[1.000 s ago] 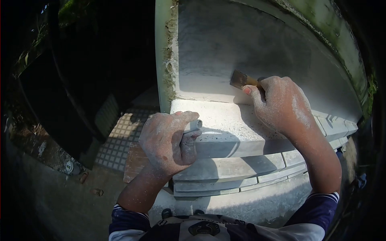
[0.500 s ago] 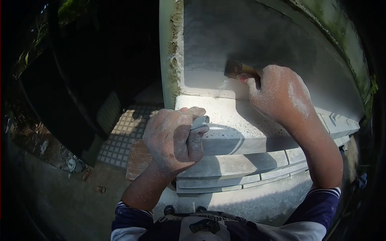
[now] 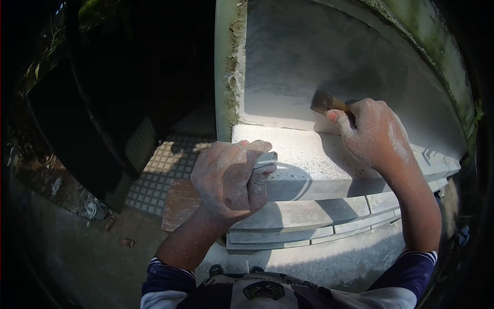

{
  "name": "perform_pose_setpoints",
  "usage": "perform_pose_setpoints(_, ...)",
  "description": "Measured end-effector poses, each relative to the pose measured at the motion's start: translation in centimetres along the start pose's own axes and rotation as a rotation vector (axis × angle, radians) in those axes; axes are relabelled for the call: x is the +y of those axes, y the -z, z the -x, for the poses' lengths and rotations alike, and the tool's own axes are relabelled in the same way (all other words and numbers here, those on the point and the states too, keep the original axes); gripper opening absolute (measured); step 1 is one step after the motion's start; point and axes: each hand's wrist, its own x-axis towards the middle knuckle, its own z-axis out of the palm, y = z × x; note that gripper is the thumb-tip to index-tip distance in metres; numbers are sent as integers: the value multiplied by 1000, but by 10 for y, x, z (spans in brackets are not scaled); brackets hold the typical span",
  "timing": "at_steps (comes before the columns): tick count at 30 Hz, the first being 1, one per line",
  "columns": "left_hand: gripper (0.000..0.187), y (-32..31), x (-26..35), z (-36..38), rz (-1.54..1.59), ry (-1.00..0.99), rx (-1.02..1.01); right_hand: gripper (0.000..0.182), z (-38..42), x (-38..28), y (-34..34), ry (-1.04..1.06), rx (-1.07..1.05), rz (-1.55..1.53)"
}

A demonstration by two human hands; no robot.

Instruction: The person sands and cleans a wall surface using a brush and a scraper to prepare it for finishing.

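Gripping flat-bladed tool [image 3: 323, 102] in right hand [image 3: 378, 131], blade near grey panel [image 3: 288, 62]; cannot tell contact. Holding pale tube [image 3: 264, 160] in left hand [image 3: 221, 177], above ledge [image 3: 288, 189]. Strewn with dark crumbs there, probably freshly loosened.

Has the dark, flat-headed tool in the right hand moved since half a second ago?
Yes. The dark, flat-headed tool has shifted rightward, away from the pale green post, and slightly down toward the speckled white ledge.
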Motion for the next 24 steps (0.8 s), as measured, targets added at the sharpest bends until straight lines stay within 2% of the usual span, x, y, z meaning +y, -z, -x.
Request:
perform_pose_setpoints(1, 13, 0, -1, 0, 6, 4, 4, 42, -1, 0, 4, -50, -23, -2)
perform_pose_setpoints(3, 13, -1, 0, 0, 25, 12, 3, 42, -8, -9, 1, 31, 44, 49)
perform_pose_setpoints(6, 25, -10, -8, 8, 34, 1, 103, 41, -2, -6, -5, 56, 43, 34)
perform_pose_setpoints(10, 19, -5, -5, 5, 49, 12, 65, 42, -2, -1, 10, -63, -3, -22)
perform_pose_setpoints(11, 15, -2, -3, 2, 39, 9, 34, 44, -7, 5, -3, -2, 81, -40)
perform_pose_setpoints(15, 11, -2, -2, 2, 35, 5, 39, 43, -10, -32, -9, 161, 47, -60)
perform_pose_setpoints(18, 11, 2, -3, 3, 37, 11, -9, 42, -6, -24, -7, 132, 51, -74)
perform_pose_setpoints(21, 12, 2, -3, 2, 23, 30, -23, 40, -3, -10, 10, -8, 31, -14)
perform_pose_setpoints(24, 12, 2, -3, 3, -17, 27, -38, 39, -5, -21, 2, 52, 108, -2)
